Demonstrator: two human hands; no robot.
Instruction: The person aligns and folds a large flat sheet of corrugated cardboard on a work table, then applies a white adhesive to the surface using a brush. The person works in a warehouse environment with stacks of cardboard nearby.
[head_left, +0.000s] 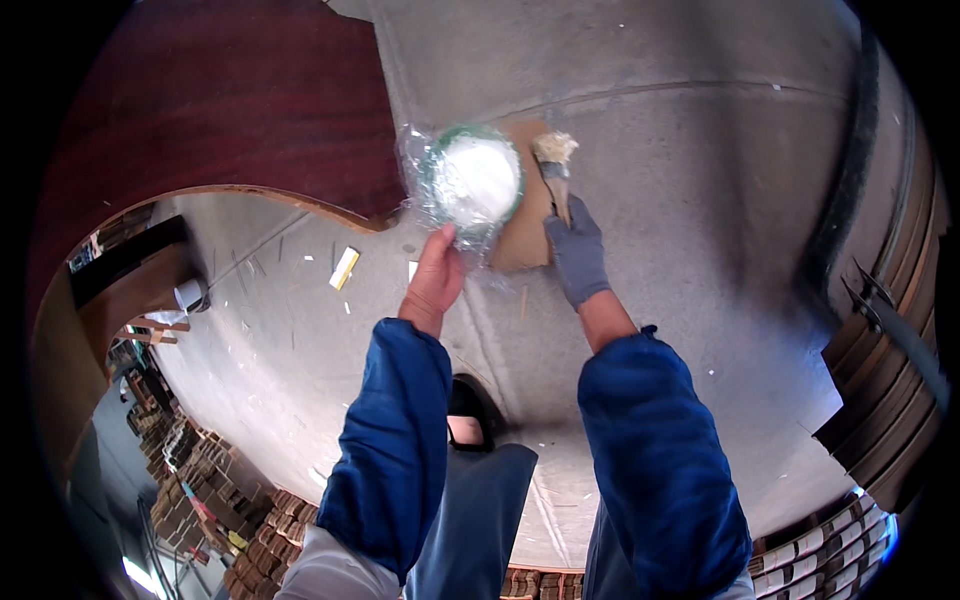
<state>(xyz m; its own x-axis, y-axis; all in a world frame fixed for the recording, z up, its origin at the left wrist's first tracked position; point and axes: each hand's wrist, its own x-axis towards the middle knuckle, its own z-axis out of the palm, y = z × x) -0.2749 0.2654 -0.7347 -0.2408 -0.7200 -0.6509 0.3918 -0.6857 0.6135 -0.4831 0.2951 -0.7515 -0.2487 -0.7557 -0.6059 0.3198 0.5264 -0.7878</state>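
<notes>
One curve-edged, dark-red wood-grained panel [230, 110] is filling ten o'clock, its right edge running just beside a round green-rimmed tub [465, 132] at twelve; grey concrete floor [680, 90] is stretching wide toward one and two. The bare left hand [435, 275], half curled, is holding the tub in crinkled clear plastic film [410, 165]; the grey-gloved right hand [578, 250] is closely gripping a pale-bristled brush [556, 165] beside flat brown cardboard [522, 235]

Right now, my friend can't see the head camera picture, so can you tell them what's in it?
A person's bare left hand holds a plastic-wrapped, green-rimmed tub with something white in it, and their grey-gloved right hand holds a brush with pale bristles. Brown cardboard shows between tub and brush. A dark red panel is at upper left.
</notes>
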